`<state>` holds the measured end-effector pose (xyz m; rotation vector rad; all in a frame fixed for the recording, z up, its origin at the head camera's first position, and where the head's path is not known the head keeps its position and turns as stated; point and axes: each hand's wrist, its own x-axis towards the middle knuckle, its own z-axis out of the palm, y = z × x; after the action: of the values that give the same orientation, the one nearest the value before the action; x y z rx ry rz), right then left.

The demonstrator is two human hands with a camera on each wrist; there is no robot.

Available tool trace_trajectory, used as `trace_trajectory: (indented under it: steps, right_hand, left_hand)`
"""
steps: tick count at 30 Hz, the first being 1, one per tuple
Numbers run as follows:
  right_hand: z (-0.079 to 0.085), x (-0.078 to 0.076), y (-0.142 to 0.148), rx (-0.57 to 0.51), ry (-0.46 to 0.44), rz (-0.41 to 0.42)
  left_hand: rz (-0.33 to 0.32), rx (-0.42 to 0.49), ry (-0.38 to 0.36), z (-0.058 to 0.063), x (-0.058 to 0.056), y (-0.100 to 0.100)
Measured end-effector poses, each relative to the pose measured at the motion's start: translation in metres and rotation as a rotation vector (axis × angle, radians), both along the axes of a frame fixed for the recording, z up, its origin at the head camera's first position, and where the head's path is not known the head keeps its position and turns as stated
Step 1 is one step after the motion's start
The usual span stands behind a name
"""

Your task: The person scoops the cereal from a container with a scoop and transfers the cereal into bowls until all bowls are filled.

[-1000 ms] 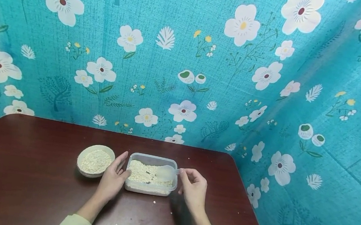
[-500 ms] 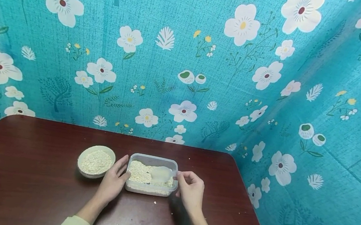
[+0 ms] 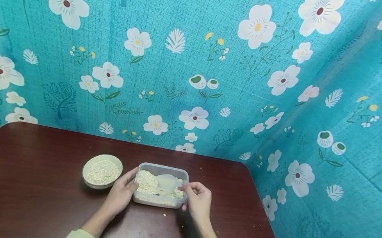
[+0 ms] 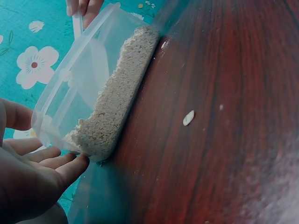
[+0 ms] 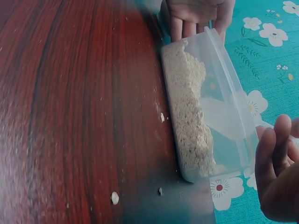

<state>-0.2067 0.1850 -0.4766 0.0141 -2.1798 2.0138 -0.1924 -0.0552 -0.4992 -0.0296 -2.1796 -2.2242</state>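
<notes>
A clear plastic container (image 3: pixel 159 201) of oat flakes (image 3: pixel 147 181) stands on the table, also seen side-on in both wrist views. My left hand (image 3: pixel 120 197) rests against its left end, fingers fairly straight along the wall and thumb at the rim; the left wrist view shows the fingers (image 4: pixel 58 163) touching the plastic. My right hand (image 3: pixel 200 202) pinches the handle of a translucent scoop (image 3: pixel 167 182) between thumb and fingers over the right rim. The scoop's bowl lies inside the container, at the oats. Whether it holds oats is unclear.
A pale bowl (image 3: pixel 85 175) with oat flakes (image 3: pixel 101 171) stands left of the container, close to my left hand. Loose flakes are scattered on the dark red table (image 3: pixel 44 196). A blue flowered cloth (image 3: pixel 182 74) hangs behind and to the right.
My right hand has moved left with the scoop, pushing its bowl further left through the oats inside the container. The left hand stays at the container's left end.
</notes>
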Motion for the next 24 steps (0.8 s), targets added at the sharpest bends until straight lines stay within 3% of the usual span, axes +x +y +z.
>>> trace_trajectory:
  steps: [7, 24]
  right_hand:
    - [0.001, 0.001, -0.007, -0.047, -0.066, 0.008]
    - [0.002, 0.006, -0.022, -0.121, -0.12, 0.022]
  left_hand:
    - [-0.005, -0.01, -0.007, 0.001, 0.0, 0.001]
    - [-0.008, -0.027, -0.017, -0.001, -0.001, 0.0]
